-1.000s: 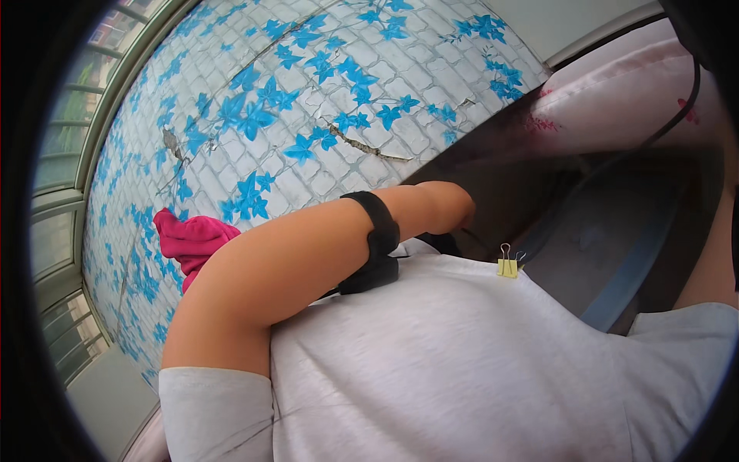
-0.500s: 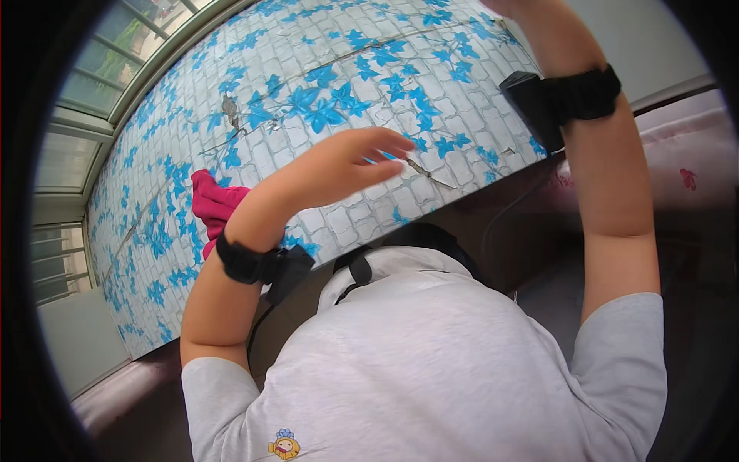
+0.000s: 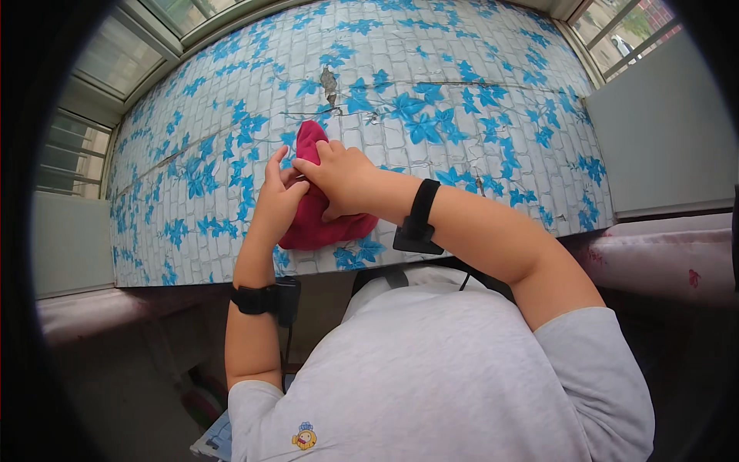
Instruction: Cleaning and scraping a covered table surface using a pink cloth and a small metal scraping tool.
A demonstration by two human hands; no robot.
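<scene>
A crimson cloth (image 3: pixel 312 223) lies bunched on the table near its front edge, with one narrow end pointing away from me. My right hand (image 3: pixel 340 179) comes across from the right and grips the cloth from above, fingers and thumb pressed into it. At the cloth's left side is my left hand (image 3: pixel 279 196), its thumb and bent fingers meeting at the cloth's edge while one finger sticks up. Part of the cloth is hidden beneath both hands, so its full shape cannot be made out.
The table (image 3: pixel 462 138) has a covering of grey brick print with blue leaves, torn in places, including a brown tear (image 3: pixel 329 86) beyond the cloth. Windows (image 3: pixel 115 58) border its far left and far right. Pale pink fabric (image 3: pixel 662 258) hangs along the right front edge.
My right hand has come down from the upper right onto the cloth. My left hand, earlier raised with nothing in it, is now at the cloth. The view has turned.
</scene>
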